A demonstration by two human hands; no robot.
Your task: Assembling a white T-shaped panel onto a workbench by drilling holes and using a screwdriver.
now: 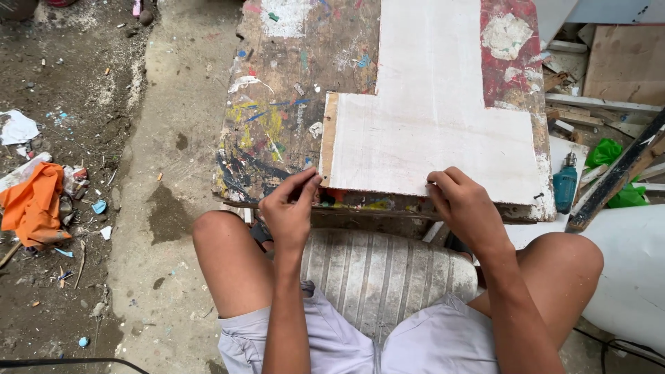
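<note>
- left hand [289, 208]: fingertips pinching near-left corner of white L-shaped board [429, 131], frame centre
- right hand [465, 208]: curled, gripping board's near edge
- board lies on paint-splattered table [277, 118]

Both bare forearms reach forward from the bottom of the shot, out between the bent bare knees; the left hand [289, 208] is up with the wrist straight, thumb and fingers pinched together at the tips, pointing forward and a bit right; the right hand [465, 206] is curled over, knuckles up, fingers tucked down and forward; right forearm angles in from the lower right; hands well apart.
</note>
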